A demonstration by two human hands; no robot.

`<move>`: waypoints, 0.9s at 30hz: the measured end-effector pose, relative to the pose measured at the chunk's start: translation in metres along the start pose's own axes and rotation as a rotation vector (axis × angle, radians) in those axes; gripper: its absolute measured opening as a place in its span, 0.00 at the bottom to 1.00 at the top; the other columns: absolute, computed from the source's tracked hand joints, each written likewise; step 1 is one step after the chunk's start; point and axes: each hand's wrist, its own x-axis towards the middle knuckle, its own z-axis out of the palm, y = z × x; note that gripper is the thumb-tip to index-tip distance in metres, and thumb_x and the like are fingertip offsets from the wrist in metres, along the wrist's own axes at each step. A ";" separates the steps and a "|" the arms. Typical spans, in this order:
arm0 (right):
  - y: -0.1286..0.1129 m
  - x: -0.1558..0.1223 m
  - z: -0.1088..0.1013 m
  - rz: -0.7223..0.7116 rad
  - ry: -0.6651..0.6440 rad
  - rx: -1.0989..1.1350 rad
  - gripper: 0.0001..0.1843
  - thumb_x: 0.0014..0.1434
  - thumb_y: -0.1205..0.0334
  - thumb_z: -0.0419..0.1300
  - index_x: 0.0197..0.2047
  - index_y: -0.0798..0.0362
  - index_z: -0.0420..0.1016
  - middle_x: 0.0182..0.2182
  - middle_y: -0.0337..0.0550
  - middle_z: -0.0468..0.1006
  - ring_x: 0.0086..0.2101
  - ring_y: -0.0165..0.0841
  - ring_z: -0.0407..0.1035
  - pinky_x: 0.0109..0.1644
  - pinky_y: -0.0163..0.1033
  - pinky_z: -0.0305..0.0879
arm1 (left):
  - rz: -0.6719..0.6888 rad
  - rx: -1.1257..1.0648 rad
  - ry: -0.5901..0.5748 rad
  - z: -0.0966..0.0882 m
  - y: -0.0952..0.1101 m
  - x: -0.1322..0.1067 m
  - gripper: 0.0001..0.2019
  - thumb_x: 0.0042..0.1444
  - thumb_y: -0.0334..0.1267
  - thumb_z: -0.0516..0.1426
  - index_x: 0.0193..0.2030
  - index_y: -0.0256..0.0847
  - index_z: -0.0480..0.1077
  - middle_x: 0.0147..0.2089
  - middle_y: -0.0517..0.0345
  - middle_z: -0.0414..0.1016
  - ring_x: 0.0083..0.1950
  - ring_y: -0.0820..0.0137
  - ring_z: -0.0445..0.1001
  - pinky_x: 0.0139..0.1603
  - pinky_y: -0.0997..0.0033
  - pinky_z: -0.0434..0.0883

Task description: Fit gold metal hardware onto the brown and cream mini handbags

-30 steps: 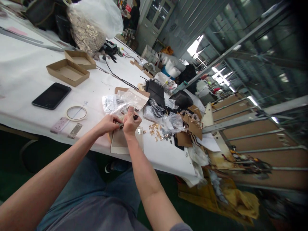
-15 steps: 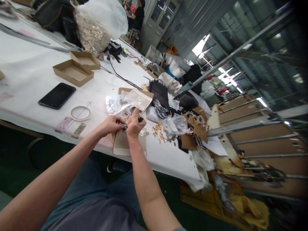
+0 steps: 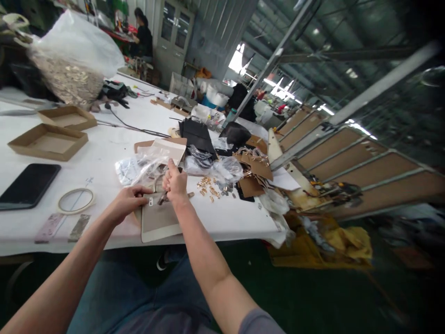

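A beige flat panel (image 3: 162,220), looking like leather, lies at the table's front edge. A small metal fitting (image 3: 150,202) shows near its upper left. My left hand (image 3: 129,202) is at that corner, its thumb and bent fingers closed on the panel's edge beside the fitting. My right hand (image 3: 175,184) is wrapped round a dark-handled metal tool (image 3: 162,199), thumb up. The tool's metal end is over the panel, right of the fitting; its kind is mostly hidden by the fist. Clear plastic wrapping (image 3: 149,167) and pale sheets (image 3: 170,149) lie just beyond both hands.
Gold-coloured fittings (image 3: 208,186) are scattered right of the panel, near brown pieces (image 3: 255,169) with hardware. To the left are a tape roll (image 3: 75,201), a phone (image 3: 30,185), cardboard boxes (image 3: 48,141) and a large filled bag (image 3: 69,76). A person (image 3: 143,37) sits far back.
The view has swung right, so the table things sit further left. My left hand has come away from the tool to the panel's upper left corner; my right hand still grips the tool.
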 end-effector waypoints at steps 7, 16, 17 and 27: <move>-0.020 -0.006 -0.167 0.191 0.010 -0.340 0.38 0.66 0.23 0.74 0.32 0.48 0.67 0.20 0.30 0.69 0.15 0.25 0.54 0.16 0.31 0.42 | -0.076 -0.051 -0.035 -0.001 -0.003 0.002 0.33 0.43 0.49 0.79 0.57 0.40 0.90 0.46 0.50 0.89 0.45 0.55 0.84 0.44 0.63 0.79; 0.025 -0.026 -0.214 -0.183 0.080 -1.265 0.29 0.76 0.33 0.73 0.38 0.52 0.85 0.46 0.56 0.89 0.50 0.46 0.83 0.49 0.39 0.71 | 0.071 0.305 0.052 0.013 0.017 -0.007 0.27 0.49 0.53 0.73 0.54 0.42 0.90 0.43 0.50 0.88 0.45 0.50 0.85 0.50 0.54 0.82; 0.026 -0.027 -0.214 -0.196 0.082 -1.309 0.28 0.76 0.34 0.73 0.42 0.53 0.87 0.49 0.57 0.89 0.52 0.46 0.83 0.52 0.40 0.71 | 0.119 0.365 0.065 0.017 0.021 -0.009 0.24 0.51 0.52 0.71 0.53 0.43 0.90 0.46 0.48 0.89 0.50 0.48 0.86 0.57 0.51 0.82; 0.034 -0.041 -0.226 -0.396 0.039 -1.327 0.15 0.80 0.45 0.71 0.53 0.49 0.90 0.57 0.53 0.86 0.55 0.45 0.80 0.55 0.41 0.70 | 0.459 0.569 0.440 0.045 0.047 -0.092 0.11 0.75 0.48 0.61 0.56 0.52 0.83 0.68 0.48 0.83 0.73 0.45 0.80 0.83 0.44 0.70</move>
